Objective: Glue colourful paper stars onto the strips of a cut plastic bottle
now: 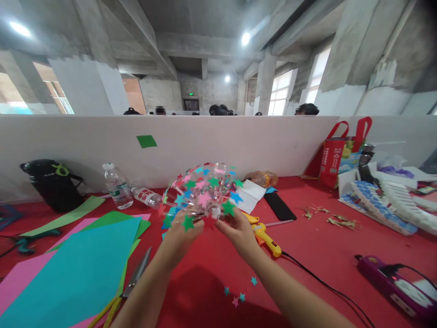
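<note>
Both hands hold a clear plastic craft (204, 199) above the red table, one at each side. It looks like a cut bottle with thin strips fanning outward, dotted with pink, green, blue and red paper stars. My left hand (182, 230) is closed on its lower left edge, fingers partly hidden by the stars. Around the lower right edge, my right hand (241, 231) is closed, with its thumb toward the centre. Several loose small stars (242, 297) lie on the table below. A yellow glue gun (268, 239) rests just right of my right hand.
Coloured paper sheets (82, 269) and yellow-handled scissors (136, 278) lie left. Behind stand a water bottle (118, 187) and a black flask (51, 184), before a white partition (218, 141). A phone (280, 206), a purple power strip (396, 284) and a red bag (332, 159) are right.
</note>
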